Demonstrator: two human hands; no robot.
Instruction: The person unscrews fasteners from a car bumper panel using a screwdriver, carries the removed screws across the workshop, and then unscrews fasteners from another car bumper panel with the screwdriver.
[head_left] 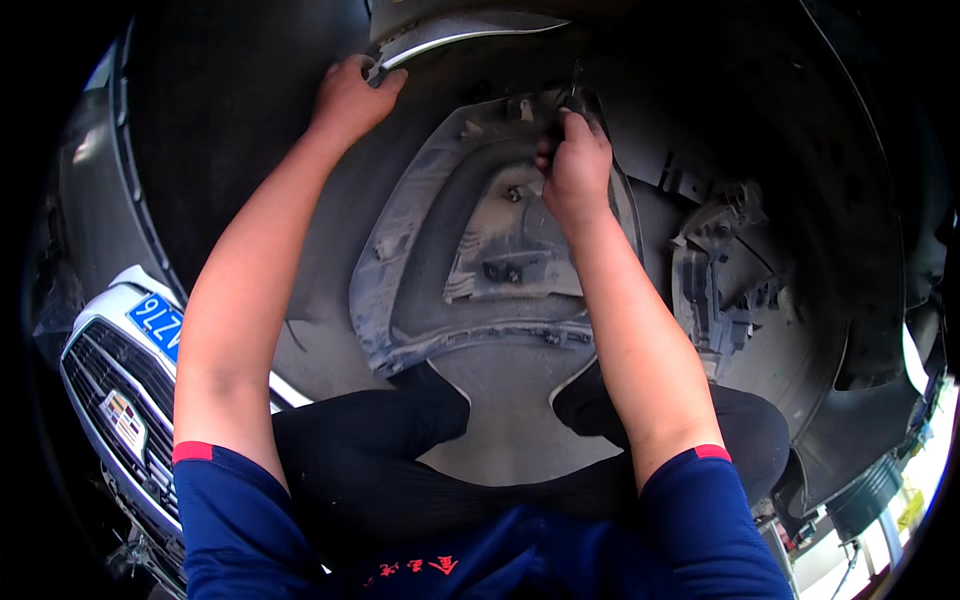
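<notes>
At the upper left my left hand (352,102) is closed around the near end of a curved silver trim strip (450,38). The strip tapers to a point toward the right, and a small dark piece shows beside my thumb. My right hand (580,170) is a fist around a dark-handled tool with a thin shaft (576,88), which points away from me; its exact kind is hard to make out. Both hands are held above a dusty, arched grey plastic panel (420,230), with the right hand covering part of its right side.
To the right lies a dusty dark bracket-like part (705,270). A white car front bumper with a black grille (110,375) and a blue number plate (158,322) stands at the left. Large dark panels (190,130) surround the floor area. My knees and shoes are close below the arched panel.
</notes>
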